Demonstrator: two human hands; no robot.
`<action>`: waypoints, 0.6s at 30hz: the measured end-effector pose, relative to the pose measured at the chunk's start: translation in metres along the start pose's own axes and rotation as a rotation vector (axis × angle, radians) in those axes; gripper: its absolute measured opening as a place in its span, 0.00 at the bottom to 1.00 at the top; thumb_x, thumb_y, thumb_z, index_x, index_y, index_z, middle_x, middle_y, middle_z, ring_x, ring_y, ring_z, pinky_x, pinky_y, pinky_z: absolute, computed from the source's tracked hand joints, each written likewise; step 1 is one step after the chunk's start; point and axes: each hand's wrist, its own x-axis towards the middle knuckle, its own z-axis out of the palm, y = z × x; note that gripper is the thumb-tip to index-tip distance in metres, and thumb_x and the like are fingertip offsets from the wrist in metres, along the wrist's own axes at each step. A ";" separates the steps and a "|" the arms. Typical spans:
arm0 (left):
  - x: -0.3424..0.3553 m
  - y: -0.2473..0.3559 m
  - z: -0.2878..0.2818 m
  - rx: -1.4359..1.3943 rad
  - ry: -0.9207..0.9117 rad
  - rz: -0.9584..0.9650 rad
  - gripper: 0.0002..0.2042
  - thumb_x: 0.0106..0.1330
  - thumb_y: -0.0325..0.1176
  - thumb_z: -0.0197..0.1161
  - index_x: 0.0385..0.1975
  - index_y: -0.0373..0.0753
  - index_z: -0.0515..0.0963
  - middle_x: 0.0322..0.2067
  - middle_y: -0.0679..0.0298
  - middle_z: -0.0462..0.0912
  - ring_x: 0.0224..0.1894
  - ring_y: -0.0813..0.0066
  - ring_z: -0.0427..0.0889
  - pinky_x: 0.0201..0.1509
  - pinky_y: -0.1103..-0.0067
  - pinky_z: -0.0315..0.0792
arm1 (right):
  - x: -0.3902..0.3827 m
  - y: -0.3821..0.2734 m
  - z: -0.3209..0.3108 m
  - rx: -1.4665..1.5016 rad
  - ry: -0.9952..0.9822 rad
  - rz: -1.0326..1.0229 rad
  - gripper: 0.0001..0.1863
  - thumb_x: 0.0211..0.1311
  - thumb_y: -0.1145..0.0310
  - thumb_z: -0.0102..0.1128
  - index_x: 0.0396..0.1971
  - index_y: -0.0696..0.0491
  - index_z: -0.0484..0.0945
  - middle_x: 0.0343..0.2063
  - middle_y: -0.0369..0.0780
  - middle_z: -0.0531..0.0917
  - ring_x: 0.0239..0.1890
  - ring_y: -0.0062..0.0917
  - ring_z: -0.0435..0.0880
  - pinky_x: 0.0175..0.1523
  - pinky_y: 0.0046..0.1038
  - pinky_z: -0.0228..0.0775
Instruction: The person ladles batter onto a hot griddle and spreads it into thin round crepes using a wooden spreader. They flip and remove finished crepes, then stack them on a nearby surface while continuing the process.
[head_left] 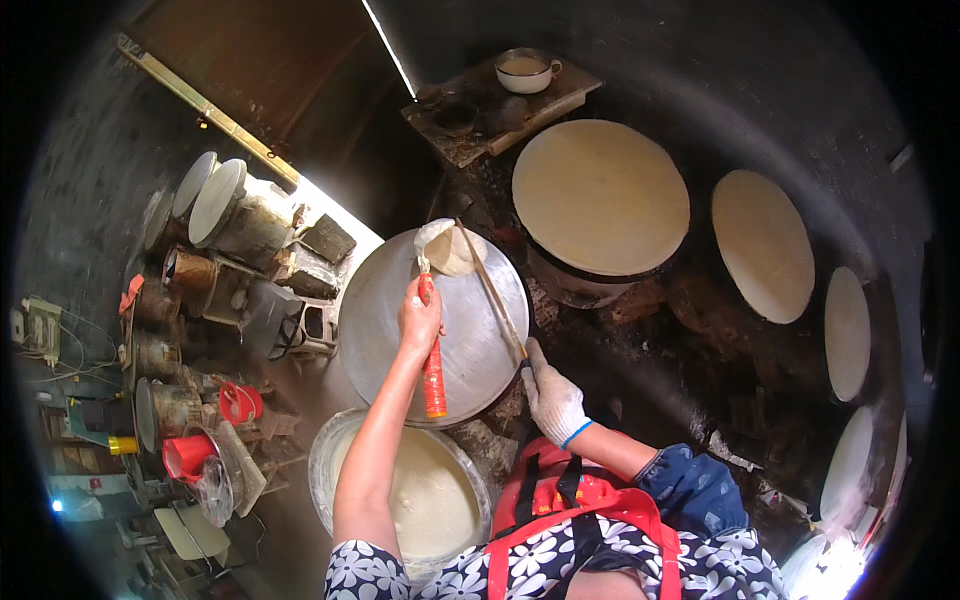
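Nearest the body, noted tub of pale batter, just beside round metal griddle. Above that grey surface, observed left hand clamped on red-handled ladle, gloved right hand clamped on thin stick. Beyond, recorded pale-coated discs rightward, disc-topped drums and red buckets crowding left; farther, white mug on board, dark wall.

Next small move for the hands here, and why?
Probably sweep the stick with the gloved right hand to spread the pale batter: it sits in one patch toward the far edge of the griddle, the stick's end is over it, and most of the metal is bare. The left hand holds the ladle beside it.
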 end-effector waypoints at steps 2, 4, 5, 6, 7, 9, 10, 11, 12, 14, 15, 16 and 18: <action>0.005 -0.003 -0.009 0.149 0.043 0.020 0.22 0.72 0.34 0.60 0.64 0.37 0.74 0.33 0.53 0.86 0.25 0.62 0.87 0.29 0.66 0.82 | 0.003 -0.005 0.014 0.022 0.021 -0.053 0.31 0.81 0.59 0.50 0.78 0.51 0.61 0.38 0.59 0.86 0.40 0.56 0.87 0.45 0.52 0.77; 0.012 -0.014 -0.020 0.297 0.135 0.139 0.24 0.68 0.32 0.62 0.65 0.37 0.74 0.40 0.48 0.87 0.34 0.53 0.89 0.40 0.61 0.83 | 0.006 -0.015 0.017 0.053 -0.056 -0.025 0.28 0.82 0.60 0.51 0.75 0.54 0.65 0.38 0.61 0.85 0.42 0.56 0.86 0.47 0.48 0.77; 0.015 -0.026 -0.025 0.372 0.203 0.248 0.25 0.67 0.31 0.62 0.65 0.37 0.74 0.43 0.46 0.87 0.39 0.49 0.89 0.46 0.59 0.82 | 0.008 -0.020 0.014 0.061 -0.113 -0.005 0.28 0.82 0.60 0.51 0.75 0.53 0.65 0.38 0.61 0.85 0.42 0.56 0.86 0.47 0.48 0.77; 0.019 -0.037 -0.029 0.448 0.270 0.356 0.25 0.66 0.31 0.62 0.65 0.38 0.74 0.46 0.45 0.87 0.44 0.44 0.88 0.51 0.56 0.81 | 0.010 -0.025 0.011 0.069 -0.170 0.016 0.28 0.82 0.60 0.51 0.75 0.53 0.65 0.39 0.61 0.85 0.42 0.56 0.86 0.47 0.48 0.77; 0.018 -0.033 -0.031 0.460 0.261 0.314 0.25 0.65 0.31 0.63 0.65 0.38 0.74 0.48 0.45 0.86 0.47 0.43 0.87 0.54 0.56 0.80 | 0.012 -0.025 0.009 0.073 -0.223 0.043 0.28 0.82 0.59 0.51 0.75 0.53 0.65 0.39 0.61 0.85 0.42 0.56 0.86 0.47 0.48 0.77; 0.011 -0.017 -0.039 0.482 0.250 0.230 0.26 0.64 0.31 0.64 0.65 0.39 0.75 0.52 0.45 0.85 0.54 0.41 0.84 0.60 0.54 0.77 | 0.010 -0.016 -0.001 0.032 -0.172 -0.026 0.29 0.82 0.57 0.51 0.76 0.52 0.65 0.40 0.62 0.85 0.44 0.55 0.87 0.49 0.50 0.78; 0.009 -0.013 -0.043 0.493 0.250 0.211 0.26 0.64 0.31 0.64 0.65 0.40 0.75 0.52 0.45 0.85 0.53 0.41 0.85 0.60 0.55 0.77 | 0.008 -0.008 -0.005 0.006 -0.122 -0.054 0.29 0.82 0.58 0.50 0.76 0.52 0.65 0.40 0.61 0.86 0.44 0.55 0.87 0.49 0.50 0.78; 0.007 -0.011 -0.044 0.502 0.253 0.190 0.26 0.64 0.31 0.64 0.64 0.40 0.75 0.52 0.46 0.86 0.53 0.41 0.85 0.59 0.55 0.78 | 0.008 -0.004 -0.011 -0.022 -0.072 -0.084 0.29 0.82 0.58 0.49 0.76 0.52 0.64 0.41 0.60 0.86 0.43 0.55 0.87 0.48 0.50 0.78; 0.005 -0.010 -0.045 0.511 0.256 0.170 0.26 0.64 0.32 0.64 0.64 0.41 0.76 0.51 0.46 0.86 0.53 0.41 0.85 0.59 0.55 0.78 | 0.008 -0.004 -0.018 0.002 -0.106 -0.005 0.29 0.83 0.58 0.48 0.77 0.52 0.62 0.41 0.59 0.86 0.42 0.55 0.87 0.47 0.50 0.79; 0.002 -0.007 -0.043 0.508 0.245 0.146 0.26 0.64 0.32 0.64 0.64 0.41 0.76 0.52 0.47 0.86 0.53 0.41 0.85 0.59 0.55 0.78 | 0.012 0.002 -0.011 -0.025 -0.008 0.009 0.30 0.82 0.61 0.50 0.79 0.52 0.61 0.35 0.56 0.85 0.36 0.53 0.87 0.41 0.46 0.78; 0.001 -0.007 -0.043 0.506 0.239 0.134 0.26 0.63 0.31 0.64 0.64 0.41 0.76 0.52 0.47 0.86 0.54 0.41 0.85 0.59 0.55 0.78 | 0.016 0.002 -0.005 -0.064 0.007 0.020 0.31 0.81 0.61 0.51 0.79 0.52 0.61 0.35 0.57 0.85 0.36 0.53 0.87 0.41 0.47 0.78; 0.002 -0.007 -0.042 0.491 0.222 0.130 0.26 0.63 0.31 0.65 0.64 0.41 0.76 0.52 0.47 0.86 0.54 0.41 0.85 0.59 0.55 0.78 | 0.020 0.001 0.003 -0.064 0.022 -0.025 0.31 0.81 0.61 0.51 0.78 0.52 0.61 0.34 0.57 0.85 0.36 0.54 0.86 0.41 0.48 0.78; 0.004 -0.007 -0.044 0.462 0.188 0.126 0.26 0.63 0.31 0.65 0.64 0.42 0.76 0.52 0.47 0.86 0.54 0.41 0.85 0.58 0.55 0.78 | 0.029 -0.006 0.023 -0.079 0.034 -0.084 0.30 0.81 0.59 0.51 0.78 0.51 0.62 0.34 0.58 0.85 0.37 0.56 0.86 0.41 0.50 0.77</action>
